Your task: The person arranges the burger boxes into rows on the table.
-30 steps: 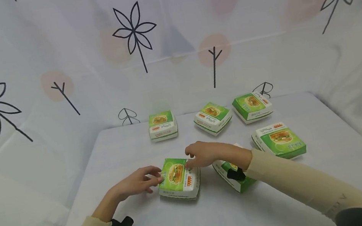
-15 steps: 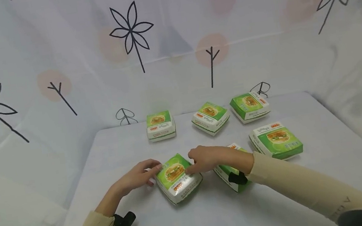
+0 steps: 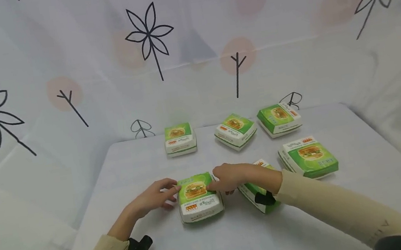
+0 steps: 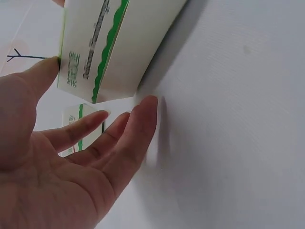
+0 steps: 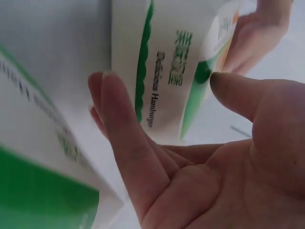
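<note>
A green and white hamburger box (image 3: 201, 207) lies flat between my two hands, its burger picture up and a white side facing me. My left hand (image 3: 154, 199) is at its left side. In the left wrist view that thumb touches the top edge of the box (image 4: 126, 55), and the loosely stretched fingers lie beside and apart from it. My right hand (image 3: 229, 177) is at the box's right side, thumb on the lid. In the right wrist view its fingers extend along the box (image 5: 164, 71) without curling round it.
Just right, partly under my right forearm, lies a second hamburger box (image 3: 251, 197). Another box (image 3: 310, 156) lies farther right. Along the back edge stand a left box (image 3: 180, 140), a middle box (image 3: 236, 132) and a right box (image 3: 279, 119). A patterned cloth (image 3: 196, 91) hangs behind the white table (image 3: 248, 246).
The box between my hands has turned clockwise, so its white part has swung from the right round to the front. My right hand has come slightly lower and to the right; the other boxes stay put.
</note>
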A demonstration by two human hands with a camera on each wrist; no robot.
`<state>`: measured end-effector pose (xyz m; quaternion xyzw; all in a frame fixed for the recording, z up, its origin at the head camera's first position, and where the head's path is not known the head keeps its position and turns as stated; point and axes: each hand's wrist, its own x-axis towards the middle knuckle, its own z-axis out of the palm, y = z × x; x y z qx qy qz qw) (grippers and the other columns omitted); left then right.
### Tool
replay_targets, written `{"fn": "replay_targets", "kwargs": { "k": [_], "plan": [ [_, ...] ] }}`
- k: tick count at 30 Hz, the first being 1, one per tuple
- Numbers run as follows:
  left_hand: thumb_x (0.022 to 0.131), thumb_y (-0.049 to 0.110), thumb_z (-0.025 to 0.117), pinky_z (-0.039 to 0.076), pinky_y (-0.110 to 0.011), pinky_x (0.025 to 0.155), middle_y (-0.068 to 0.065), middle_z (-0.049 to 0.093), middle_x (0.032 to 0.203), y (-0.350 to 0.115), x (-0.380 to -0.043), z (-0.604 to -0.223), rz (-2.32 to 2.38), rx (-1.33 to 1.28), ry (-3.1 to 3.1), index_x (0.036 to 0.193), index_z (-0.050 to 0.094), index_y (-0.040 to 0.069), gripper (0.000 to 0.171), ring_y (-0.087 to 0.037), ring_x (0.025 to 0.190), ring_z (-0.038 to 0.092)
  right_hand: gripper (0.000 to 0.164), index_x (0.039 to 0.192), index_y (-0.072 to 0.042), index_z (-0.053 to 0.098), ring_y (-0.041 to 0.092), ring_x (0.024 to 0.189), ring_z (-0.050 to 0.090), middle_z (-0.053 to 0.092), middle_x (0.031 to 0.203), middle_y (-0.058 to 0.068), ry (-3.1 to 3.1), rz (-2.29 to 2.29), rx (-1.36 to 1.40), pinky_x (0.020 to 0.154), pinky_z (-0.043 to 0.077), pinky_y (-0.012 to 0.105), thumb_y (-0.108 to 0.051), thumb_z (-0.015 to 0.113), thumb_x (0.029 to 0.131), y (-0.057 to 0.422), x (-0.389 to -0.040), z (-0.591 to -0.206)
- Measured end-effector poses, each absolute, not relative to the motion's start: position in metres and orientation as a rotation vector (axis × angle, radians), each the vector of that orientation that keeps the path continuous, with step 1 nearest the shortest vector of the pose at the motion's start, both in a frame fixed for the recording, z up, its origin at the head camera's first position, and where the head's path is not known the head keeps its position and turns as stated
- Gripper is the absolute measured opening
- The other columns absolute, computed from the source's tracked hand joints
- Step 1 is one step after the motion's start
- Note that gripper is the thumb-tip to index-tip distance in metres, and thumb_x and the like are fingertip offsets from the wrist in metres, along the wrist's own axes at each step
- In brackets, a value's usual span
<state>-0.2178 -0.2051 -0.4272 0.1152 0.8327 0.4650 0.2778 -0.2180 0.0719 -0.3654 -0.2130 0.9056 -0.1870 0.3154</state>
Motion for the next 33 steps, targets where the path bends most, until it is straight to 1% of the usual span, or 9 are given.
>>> {"fn": "replay_targets", "kwargs": {
  "k": [3,8,13,16,24,29,33],
  "plan": [
    [0.094,0.044,0.053,0.054,-0.036,0.078,-0.011,0.053,0.125,-0.203,-0.221,-0.428,1.312,0.313,2.195,0.129,0.048,0.008,0.05,-0.023,0.101,0.061,0.035,0.094,-0.007,0.058,0.021,0.068,0.065,0.066,0.077,0.008,2.369,-0.521,-0.557,0.06,0.047,0.028,-0.041,0.052,0.095,0.069,-0.214,-0.366],
    [0.095,0.045,0.049,0.054,-0.036,0.079,-0.013,0.048,0.132,-0.2,-0.222,-0.431,1.366,0.296,2.141,0.136,0.041,0.006,0.057,-0.024,0.106,0.059,0.033,0.101,-0.005,0.056,0.018,0.069,0.065,0.065,0.082,0.006,2.336,-0.638,-0.495,0.063,0.049,0.029,-0.037,0.055,0.094,0.068,-0.212,-0.368],
    [0.096,0.044,0.049,0.054,-0.036,0.079,-0.014,0.049,0.132,-0.198,-0.222,-0.431,1.391,0.28,2.127,0.139,0.038,0.004,0.059,-0.023,0.106,0.059,0.034,0.107,-0.002,0.052,0.017,0.072,0.067,0.063,0.086,0.007,2.303,-0.792,-0.39,0.071,0.049,0.031,-0.033,0.058,0.093,0.07,-0.215,-0.37],
    [0.097,0.043,0.048,0.054,-0.036,0.08,-0.014,0.05,0.131,-0.198,-0.225,-0.426,1.383,0.297,2.154,0.139,0.037,0.004,0.059,-0.024,0.105,0.059,0.036,0.109,-0.001,0.051,0.018,0.074,0.068,0.063,0.089,0.007,2.306,-0.838,-0.377,0.076,0.049,0.032,-0.033,0.058,0.093,0.07,-0.219,-0.368],
    [0.097,0.042,0.048,0.054,-0.036,0.081,-0.011,0.052,0.128,-0.206,-0.238,-0.411,1.374,0.266,2.212,0.139,0.039,0.006,0.056,-0.024,0.105,0.059,0.033,0.106,-0.003,0.05,0.02,0.079,0.068,0.062,0.093,0.007,2.297,-0.928,-0.377,0.082,0.048,0.037,-0.032,0.059,0.093,0.061,-0.229,-0.362],
    [0.099,0.037,0.045,0.053,-0.037,0.081,-0.014,0.051,0.13,-0.213,-0.244,-0.409,1.401,0.267,2.213,0.14,0.036,0.002,0.055,-0.025,0.107,0.058,0.031,0.106,-0.002,0.05,0.02,0.079,0.069,0.061,0.095,0.008,2.295,-0.981,-0.369,0.08,0.05,0.035,-0.03,0.058,0.093,0.052,-0.237,-0.366],
    [0.099,0.039,0.045,0.053,-0.037,0.082,-0.013,0.052,0.13,-0.219,-0.251,-0.412,1.404,0.238,2.229,0.139,0.038,0.004,0.054,-0.025,0.108,0.058,0.029,0.104,-0.002,0.051,0.02,0.077,0.069,0.061,0.093,0.008,2.291,-1.01,-0.345,0.078,0.051,0.033,-0.029,0.058,0.094,0.044,-0.244,-0.371]
  ]
}}
